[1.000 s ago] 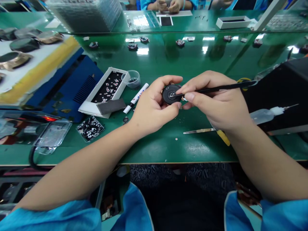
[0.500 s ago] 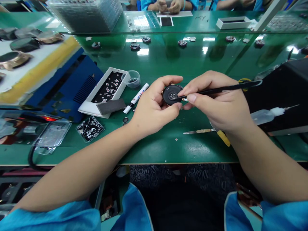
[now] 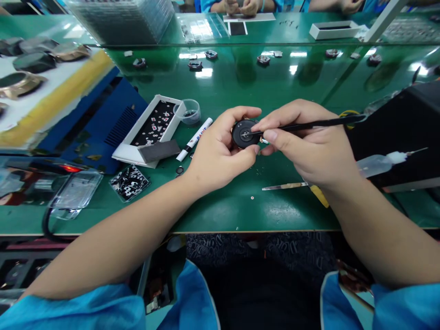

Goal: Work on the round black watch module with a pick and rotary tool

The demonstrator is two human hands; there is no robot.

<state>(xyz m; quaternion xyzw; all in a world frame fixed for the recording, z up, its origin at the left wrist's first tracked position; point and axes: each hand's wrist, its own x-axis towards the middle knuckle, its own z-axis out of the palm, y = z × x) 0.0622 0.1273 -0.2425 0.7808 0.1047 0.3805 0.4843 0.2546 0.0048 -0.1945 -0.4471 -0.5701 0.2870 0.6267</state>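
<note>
Between the thumb and fingers of my left hand (image 3: 222, 153) is a round black watch case (image 3: 241, 127), its flat face with a small round centre turned up. My right hand (image 3: 309, 142) pinches slim black tweezers (image 3: 302, 125), held nearly level. Their tip touches, or lies just over, the middle of the case; which one I cannot tell. A small light piece by the case's right edge, under my right fingertips, is too small to name. Left of my left hand lies a white paint marker (image 3: 195, 139).
At left are a white box of small parts (image 3: 166, 133), a clear cup (image 3: 189, 112), a clear tray of black pieces (image 3: 129, 183) and a blue machine (image 3: 113, 119) bearing watches. A yellow-handled metal tool (image 3: 285, 186) and a dropper bottle (image 3: 378, 165) lie right. Co-workers' hands (image 3: 242, 7) show beyond.
The tweezers' tip has shifted slightly across the middle of the watch case, and their shaft lies a little flatter. Parts on the green strip behind have moved slightly right. My left hand keeps its hold.
</note>
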